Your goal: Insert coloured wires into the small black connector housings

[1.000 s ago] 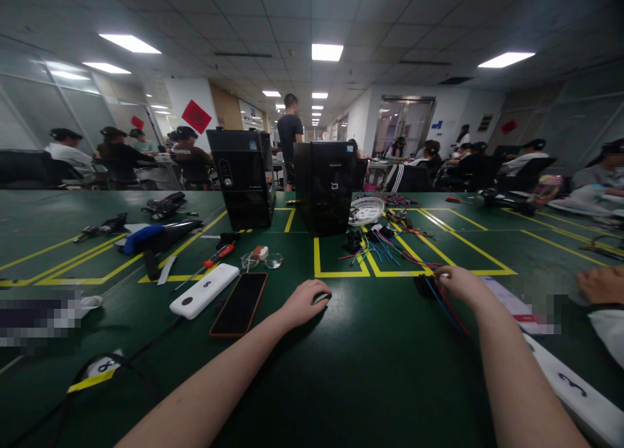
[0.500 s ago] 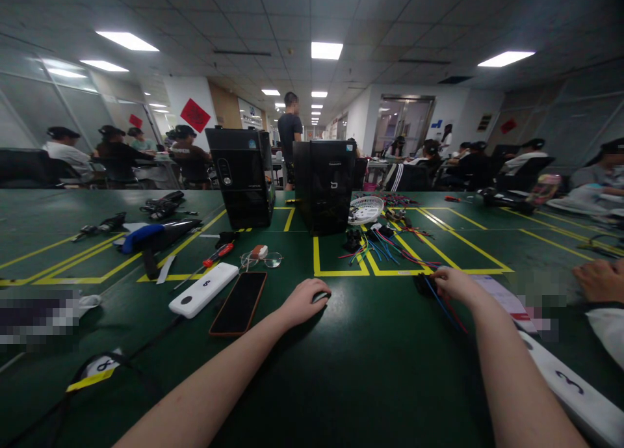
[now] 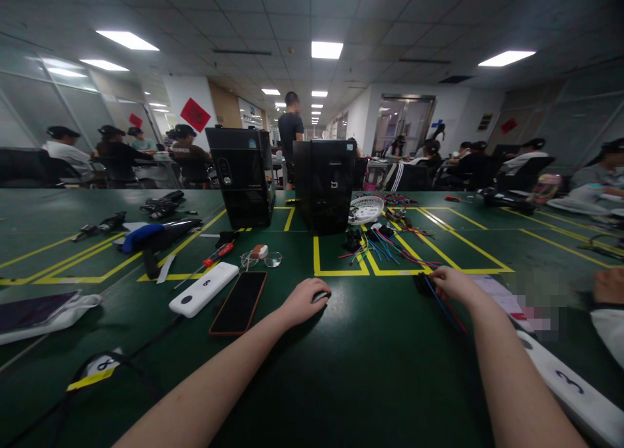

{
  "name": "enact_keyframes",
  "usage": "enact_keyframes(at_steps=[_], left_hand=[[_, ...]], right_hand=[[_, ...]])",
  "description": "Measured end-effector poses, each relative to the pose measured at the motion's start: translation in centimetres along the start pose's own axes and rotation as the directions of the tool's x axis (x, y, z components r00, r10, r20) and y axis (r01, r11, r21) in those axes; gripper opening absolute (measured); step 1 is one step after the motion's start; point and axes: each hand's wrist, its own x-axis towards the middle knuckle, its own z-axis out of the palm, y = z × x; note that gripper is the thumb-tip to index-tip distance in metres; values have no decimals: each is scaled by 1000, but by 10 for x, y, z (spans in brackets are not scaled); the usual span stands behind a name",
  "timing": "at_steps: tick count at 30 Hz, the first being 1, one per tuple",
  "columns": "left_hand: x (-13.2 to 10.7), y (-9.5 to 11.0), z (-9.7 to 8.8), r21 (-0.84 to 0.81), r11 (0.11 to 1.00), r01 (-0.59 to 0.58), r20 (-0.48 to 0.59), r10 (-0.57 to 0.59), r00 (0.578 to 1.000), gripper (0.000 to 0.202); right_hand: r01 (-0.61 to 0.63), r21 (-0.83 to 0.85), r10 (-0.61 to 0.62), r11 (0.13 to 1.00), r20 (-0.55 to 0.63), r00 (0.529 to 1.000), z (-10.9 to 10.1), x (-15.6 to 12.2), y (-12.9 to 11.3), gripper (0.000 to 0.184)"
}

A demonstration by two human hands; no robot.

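Note:
My left hand (image 3: pixel 303 300) rests on the green table with its fingers curled. A small pale-green patch shows between thumb and fingers; I cannot make out what it is. To its left lies a dark-screened phone (image 3: pixel 240 303) in a brown case. On the right, my right hand (image 3: pixel 454 285) pinches blue and red wires (image 3: pixel 451 315) beside a black connector (image 3: pixel 423 284). The wires trail from under the fingers toward me. A bundle of coloured wires (image 3: pixel 383 246) with black plugs lies farther back.
Two black computer towers (image 3: pixel 241 181) stand at the back. Around them are a white basket (image 3: pixel 366 209), eyeglasses (image 3: pixel 263 259), a red screwdriver (image 3: pixel 217 255) and a white power strip (image 3: pixel 205 290). Another power strip (image 3: pixel 570 380) lies beside my right forearm. A co-worker's hand (image 3: pixel 609 285) is at far right.
Both my hands stay where they were. The co-worker's hand at the far right has shifted rightward, toward the edge of view.

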Motion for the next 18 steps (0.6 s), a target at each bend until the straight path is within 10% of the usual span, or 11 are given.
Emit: enact_keyframes(at_steps=[18], left_hand=[[0, -4, 2, -4, 1000, -6, -10, 6, 1000, 21]], right_hand=[[-21, 18, 20, 1000, 61, 998, -4, -5, -10, 29]])
